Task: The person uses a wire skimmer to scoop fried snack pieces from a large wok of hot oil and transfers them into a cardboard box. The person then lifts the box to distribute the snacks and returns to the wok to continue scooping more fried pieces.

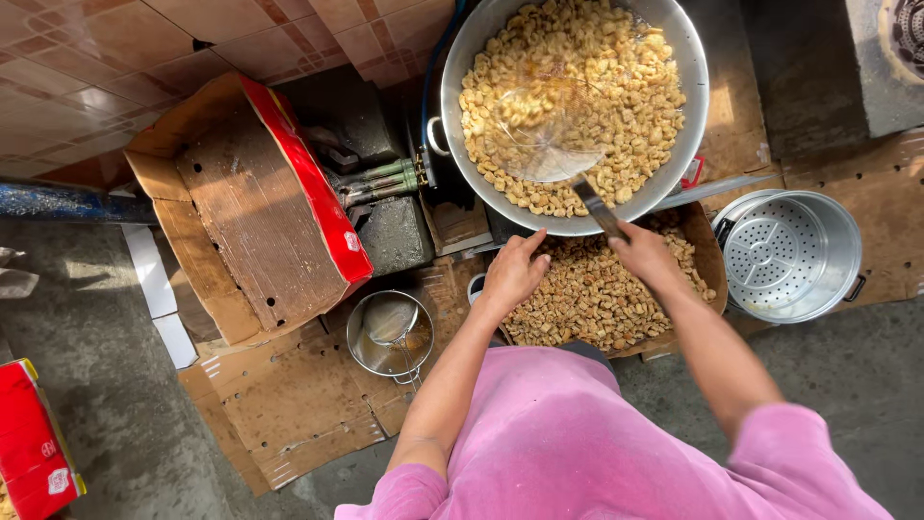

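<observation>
right hand (643,252) has its grip closed on the skimmer handle (599,207), which runs up-left to the mesh (544,144) in the wok (674,39), while the left hand (515,270) hovers empty, fingers loosely curled, just beside it

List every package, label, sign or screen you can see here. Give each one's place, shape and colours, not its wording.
Opened carton: left of the big pan, flaps spread, brown inside, red printed side with a small white label.
Second carton: bottom left corner, partly cut off, red with yellow edge and small white labels.
Flattened cardboard: on the floor under the small pot, plain brown.
No signs or screens.
</observation>
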